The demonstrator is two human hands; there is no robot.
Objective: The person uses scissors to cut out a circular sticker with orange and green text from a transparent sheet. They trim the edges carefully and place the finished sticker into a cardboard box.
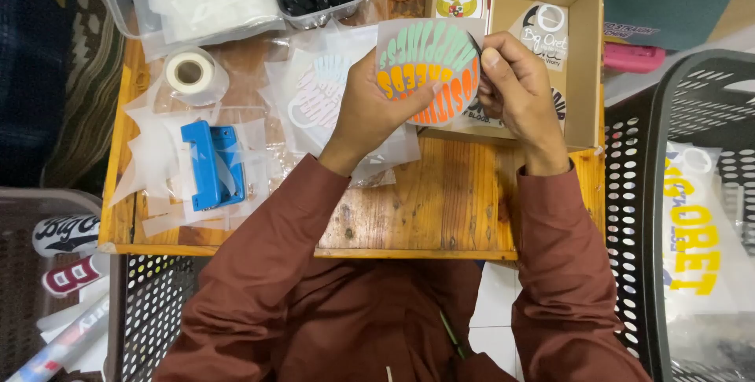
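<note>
1. The left hand (370,111) pinches a round sticker sheet (429,71) with green, orange and red lettering, held above the wooden table (440,201)
2. The right hand (515,83) grips a thin dark pointed tool (474,42) against the sheet's upper edge
3. Judged step: picking at the lettering; a steady tip seems needed
4. An open cardboard box (586,52) sits behind, a blue tool (211,163) and tape roll (190,73) lie to the left

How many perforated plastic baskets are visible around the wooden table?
3. A black basket stands right of the table, a grey basket at lower left, and a black basket beside it. Others may lie outside the picture.
</note>
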